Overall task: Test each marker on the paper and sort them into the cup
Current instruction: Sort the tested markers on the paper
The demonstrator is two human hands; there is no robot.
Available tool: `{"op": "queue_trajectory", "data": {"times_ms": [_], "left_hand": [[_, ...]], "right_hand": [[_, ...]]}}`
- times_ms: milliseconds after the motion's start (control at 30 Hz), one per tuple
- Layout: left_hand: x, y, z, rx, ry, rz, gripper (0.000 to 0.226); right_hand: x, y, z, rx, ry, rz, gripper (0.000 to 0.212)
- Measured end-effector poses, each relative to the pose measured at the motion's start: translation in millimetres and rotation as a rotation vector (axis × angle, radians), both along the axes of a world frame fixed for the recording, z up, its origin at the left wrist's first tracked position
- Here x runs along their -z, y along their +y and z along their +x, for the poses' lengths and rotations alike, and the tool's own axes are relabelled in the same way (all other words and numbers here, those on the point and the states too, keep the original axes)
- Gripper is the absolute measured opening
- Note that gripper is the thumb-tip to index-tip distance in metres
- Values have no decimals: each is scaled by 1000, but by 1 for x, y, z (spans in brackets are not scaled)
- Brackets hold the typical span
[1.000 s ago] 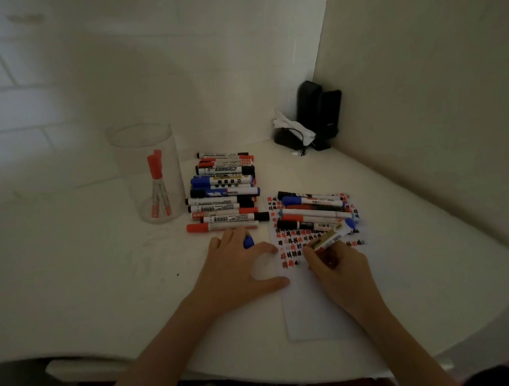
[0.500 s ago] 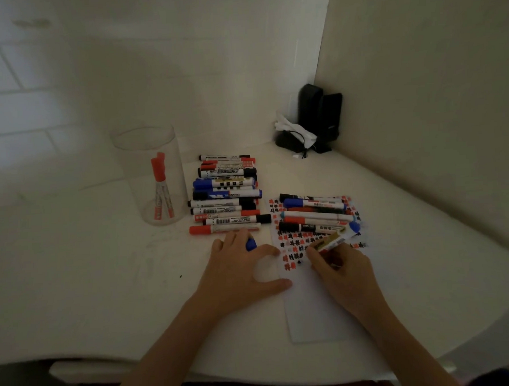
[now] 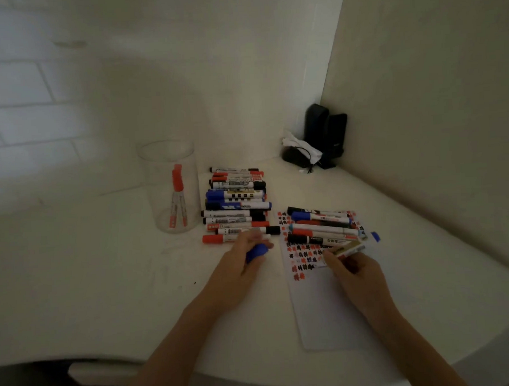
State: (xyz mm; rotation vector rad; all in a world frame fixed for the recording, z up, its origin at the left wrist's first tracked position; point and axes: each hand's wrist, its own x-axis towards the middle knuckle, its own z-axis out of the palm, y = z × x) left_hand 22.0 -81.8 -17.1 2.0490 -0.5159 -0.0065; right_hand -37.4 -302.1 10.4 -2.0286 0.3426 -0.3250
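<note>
head view:
left hand [image 3: 239, 269]: on the table, fingers curled round a blue cap [image 3: 256, 253], just below the big pile
right hand [image 3: 357, 273]: gripping a marker [image 3: 347, 248] low on the barrel, tip end down on the paper [image 3: 325, 300], by the scribble marks; blurred, so tip contact hard to confirm
marker end: blue butt [image 3: 374, 236] sticks out up-right, close to the small pile
scribbles [image 3: 304, 256]: red, black and some blue marks across the top part of the sheet, lower part blank
small pile [image 3: 321, 223]: several markers lying on the top end of the paper
big pile [image 3: 237, 203]: many markers stacked on the table between cup and paper
cup [image 3: 171, 187]: clear, upright, left of the big pile, a couple of red-capped markers inside
step: judged mid-test of the blue marker, cap off
risk 1: paper not held down, stroke could drag it
risk 2: marker's back end could knock the small pile
risk 3: recapping blind, cap may miss and ink the fingers
risk 4: reach to the cup crosses the big pile, sleeve or wrist could scatter it
</note>
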Motion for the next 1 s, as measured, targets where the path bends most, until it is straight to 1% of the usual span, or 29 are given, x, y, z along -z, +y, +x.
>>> {"op": "queue_trajectory", "data": {"times_ms": [100,200,300,367,500,600,767,900,1000], "left_hand": [[3,6,5,-4,-37,-41,30],[5,9,8,-9,-83,-68,33],[3,8,7,-38,-53,-105,33],[2,7,8,-51,-15,-127,31],[1,7,7,-37,-16,-144,31],[2,8,7,-12,-40,-165,31],[0,11,8,-12,22,-295,31],[1,11,8,-34,19,-339,34],[1,11,7,-67,4,-351,35]], "right_hand": [[-9,7,5,-49,5,186,20],[-18,26,10,-93,-12,320,15],[-20,43,14,-79,-37,337,7],[-20,51,16,-72,-44,340,6],[-14,61,20,-85,-14,294,17],[-12,67,21,-124,6,289,18],[-15,72,25,-160,33,448,23],[-12,75,28,-184,22,479,25],[-8,80,30,-162,15,471,26]]}}
